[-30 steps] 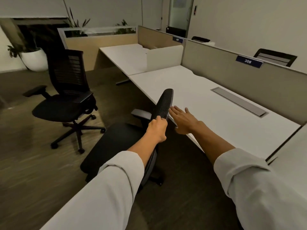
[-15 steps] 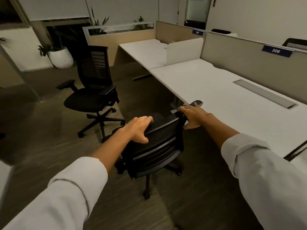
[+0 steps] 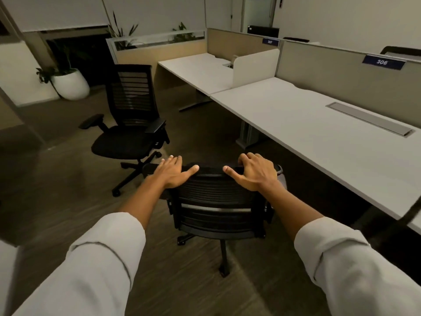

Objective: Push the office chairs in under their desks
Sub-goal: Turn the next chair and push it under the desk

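Note:
A black mesh office chair (image 3: 218, 201) stands directly before me, its back towards me, out on the floor left of the white desk (image 3: 319, 124). My left hand (image 3: 173, 173) lies over the left part of the backrest's top edge, fingers draped over it. My right hand (image 3: 255, 173) curls over the right part of the same edge. A second black office chair (image 3: 129, 124) stands further off to the left, away from the far white desk (image 3: 196, 71), its seat facing me.
Grey partition panels (image 3: 330, 65) with number tags run along the back of the desks. A white divider (image 3: 255, 67) separates the two desks. A white plant pot (image 3: 70, 84) sits at the far left wall. Open wood floor lies to the left.
The near chair has swivelled from side-on until its back faces me. My right hand came off the desk edge onto the backrest, and both hands now sit on its top edge.

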